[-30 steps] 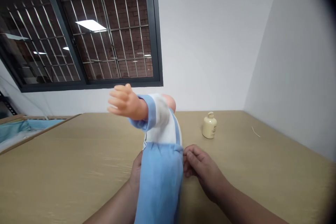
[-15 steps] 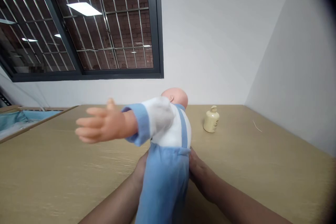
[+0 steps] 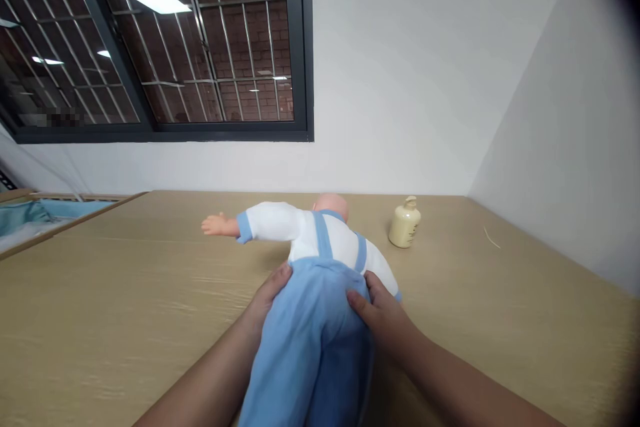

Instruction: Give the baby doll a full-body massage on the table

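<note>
A baby doll in a white top and light-blue trousers with straps lies back-up in front of me, its bald head pointing away. One doll arm stretches out to the left; the other angles down at the right. My left hand grips the doll's left side at the waist, fingers mostly hidden beneath it. Against the opposite hip presses my right hand, with thumb and a finger showing on the blue cloth. The doll's face is out of sight.
A cream pump bottle stands on the tan tabletop, beyond the doll to the right. A thin pale strip lies farther right. At the left edge is a wooden-edged box with blue lining. A barred window is behind.
The doll has turned from its side to back-up and moved lower, its outstretched arm now farther from me. Both hands have stayed at its waist; more of my right hand shows.
</note>
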`<state>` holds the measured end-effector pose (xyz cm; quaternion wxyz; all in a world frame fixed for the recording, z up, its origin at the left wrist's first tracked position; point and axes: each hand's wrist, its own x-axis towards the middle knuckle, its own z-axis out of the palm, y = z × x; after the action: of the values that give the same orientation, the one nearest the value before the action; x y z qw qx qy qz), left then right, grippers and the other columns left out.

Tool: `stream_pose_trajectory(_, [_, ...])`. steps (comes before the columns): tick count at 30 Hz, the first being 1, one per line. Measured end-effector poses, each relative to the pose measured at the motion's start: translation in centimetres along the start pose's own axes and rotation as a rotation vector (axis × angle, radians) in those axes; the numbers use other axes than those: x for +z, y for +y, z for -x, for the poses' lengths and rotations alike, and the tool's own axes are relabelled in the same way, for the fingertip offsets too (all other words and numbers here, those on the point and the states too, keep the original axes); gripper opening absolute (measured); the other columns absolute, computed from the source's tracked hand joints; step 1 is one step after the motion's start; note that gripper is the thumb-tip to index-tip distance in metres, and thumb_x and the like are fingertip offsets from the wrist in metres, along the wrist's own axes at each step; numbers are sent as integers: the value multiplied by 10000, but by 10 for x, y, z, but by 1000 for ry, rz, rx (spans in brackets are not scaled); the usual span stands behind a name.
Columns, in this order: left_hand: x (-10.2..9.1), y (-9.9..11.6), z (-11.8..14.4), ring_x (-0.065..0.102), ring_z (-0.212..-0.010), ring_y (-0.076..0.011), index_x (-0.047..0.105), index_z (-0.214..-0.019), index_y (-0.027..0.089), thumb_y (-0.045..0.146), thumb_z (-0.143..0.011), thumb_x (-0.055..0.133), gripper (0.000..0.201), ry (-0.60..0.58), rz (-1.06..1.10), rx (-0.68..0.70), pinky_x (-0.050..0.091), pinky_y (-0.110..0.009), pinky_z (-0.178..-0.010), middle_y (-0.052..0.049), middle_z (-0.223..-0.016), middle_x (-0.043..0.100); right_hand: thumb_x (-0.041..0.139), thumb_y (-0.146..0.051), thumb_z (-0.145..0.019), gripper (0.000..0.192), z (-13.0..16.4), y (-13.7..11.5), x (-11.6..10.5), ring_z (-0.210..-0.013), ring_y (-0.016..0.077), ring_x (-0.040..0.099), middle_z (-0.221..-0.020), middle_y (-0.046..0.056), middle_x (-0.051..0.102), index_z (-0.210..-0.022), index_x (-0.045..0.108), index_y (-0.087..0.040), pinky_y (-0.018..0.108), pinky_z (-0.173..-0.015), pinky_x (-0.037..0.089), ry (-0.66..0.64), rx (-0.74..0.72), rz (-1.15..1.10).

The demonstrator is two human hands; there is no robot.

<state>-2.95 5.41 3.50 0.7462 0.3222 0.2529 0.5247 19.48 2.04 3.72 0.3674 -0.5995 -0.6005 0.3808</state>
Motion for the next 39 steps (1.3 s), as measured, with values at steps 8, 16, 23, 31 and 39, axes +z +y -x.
stream_pose_trajectory(8, [-3,-3,-11,683,-1091,-340,648,-1259,90,410,-821,752,552,-80,-144,-87,493,-445,-1024,-164,-1106,744,530,-610,-885,475,-12,13,2,-1114,293,618,-1162,52,695,-1191,577,-249,349,-895,455,-15,37,87])
stream_pose_trajectory(16, [-18,-7,-14,636,-1179,-332,587,-1335,128,361,-832,749,578,-142,-312,-137,465,-465,-1064,-162,-1274,672,549,-593,-883,477,-18,29,4,-980,273,663,-1068,65,715,-1212,580,-248,352,-833,471,-53,39,116])
stream_pose_trajectory(23, [-21,0,-14,592,-1231,-342,591,-1332,133,436,-873,684,558,-154,-555,-130,432,-475,-1084,-145,-1317,648,508,-617,-901,472,-21,35,5,-941,268,661,-1014,76,713,-1151,591,-226,355,-834,464,-102,13,202])
stream_pose_trajectory(31, [-19,28,-9,599,-1181,-315,634,-1267,186,549,-892,605,523,-207,-1078,-97,458,-401,-991,-89,-1321,644,509,-624,-902,412,-18,22,1,-925,261,648,-979,54,712,-996,599,-233,340,-769,410,-79,-86,422])
stream_pose_trajectory(39, [5,39,16,566,-661,-200,577,-781,193,518,-874,577,339,153,-1787,128,326,-284,-552,1,-715,607,507,-609,-912,430,-12,17,-1,-947,285,622,-998,81,686,-1042,622,-215,387,-787,420,54,-237,617])
